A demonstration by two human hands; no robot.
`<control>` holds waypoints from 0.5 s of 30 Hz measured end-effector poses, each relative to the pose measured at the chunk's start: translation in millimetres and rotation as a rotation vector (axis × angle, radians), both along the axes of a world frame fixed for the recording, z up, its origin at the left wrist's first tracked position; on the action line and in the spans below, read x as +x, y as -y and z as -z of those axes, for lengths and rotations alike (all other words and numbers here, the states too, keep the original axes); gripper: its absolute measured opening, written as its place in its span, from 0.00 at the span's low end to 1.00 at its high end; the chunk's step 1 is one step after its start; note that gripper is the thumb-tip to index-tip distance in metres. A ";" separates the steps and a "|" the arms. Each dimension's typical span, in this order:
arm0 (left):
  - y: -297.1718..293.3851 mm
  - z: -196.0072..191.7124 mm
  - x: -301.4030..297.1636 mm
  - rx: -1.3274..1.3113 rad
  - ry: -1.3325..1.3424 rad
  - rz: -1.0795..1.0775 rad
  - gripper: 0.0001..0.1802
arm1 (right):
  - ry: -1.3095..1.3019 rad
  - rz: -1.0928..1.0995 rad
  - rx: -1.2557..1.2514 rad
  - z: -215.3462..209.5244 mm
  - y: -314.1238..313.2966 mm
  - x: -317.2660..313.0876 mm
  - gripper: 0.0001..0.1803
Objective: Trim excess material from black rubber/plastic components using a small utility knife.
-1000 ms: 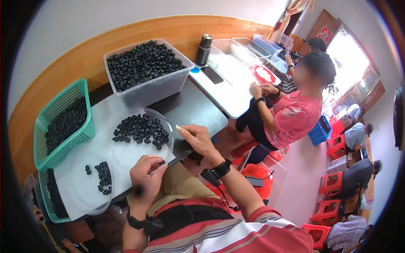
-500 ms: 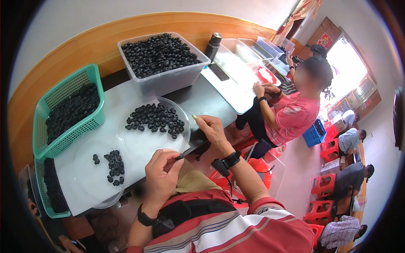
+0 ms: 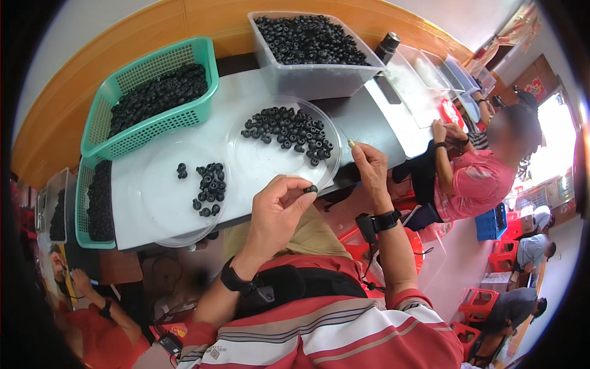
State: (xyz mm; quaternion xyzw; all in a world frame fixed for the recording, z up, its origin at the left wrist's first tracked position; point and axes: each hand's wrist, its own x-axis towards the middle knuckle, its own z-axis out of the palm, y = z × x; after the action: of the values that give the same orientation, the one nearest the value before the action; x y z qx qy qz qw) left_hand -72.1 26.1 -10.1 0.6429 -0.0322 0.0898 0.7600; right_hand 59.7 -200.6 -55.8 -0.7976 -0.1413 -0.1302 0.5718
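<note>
My left hand pinches a small black rubber-like part between thumb and fingertips, just off the table's near edge. To its right, my right hand is closed on a thin pick-like tool with a yellowish handle; its fine tip is hard to make out. Beyond my hands, a round clear tray holds a pile of black parts. Another clear round tray, farther left, carries a smaller cluster of them and a couple lying apart.
A translucent bin and a green basket, both full of black parts, stand at the back. A second green basket sits lower left. A dark flask and phone lie near a co-worker in pink. Another person's hand shows lower left.
The view has swung left, so the table and both hands appear farther right. My left hand has turned, bringing the black part into plainer sight; both hands keep their hold.
</note>
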 end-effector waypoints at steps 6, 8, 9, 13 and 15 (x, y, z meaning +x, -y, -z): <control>3.6 -1.1 11.1 -0.118 -0.022 -0.042 0.10 | 0.002 -0.048 0.070 4.3 1.5 -5.3 0.15; 3.5 -1.0 15.0 -0.266 -0.021 -0.033 0.10 | -0.011 -0.053 0.128 -4.3 -1.7 -12.8 0.15; 3.6 -1.0 16.8 -0.324 -0.021 -0.019 0.09 | -0.041 -0.067 0.117 -9.5 -0.4 -20.4 0.15; 9.2 -3.1 19.5 -0.500 -0.071 0.007 0.09 | -0.028 -0.158 0.117 -33.9 -11.2 -52.8 0.14; 11.1 -0.4 18.3 -0.528 -0.081 0.020 0.10 | -0.008 -0.215 0.129 -32.4 -17.5 -60.7 0.14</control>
State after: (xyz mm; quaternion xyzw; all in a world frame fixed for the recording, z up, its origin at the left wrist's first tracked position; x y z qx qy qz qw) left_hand -53.8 15.0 -9.7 0.4250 0.0167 0.0618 0.9029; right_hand -1.0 -183.1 -23.5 -0.7400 -0.2150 -0.0741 0.6329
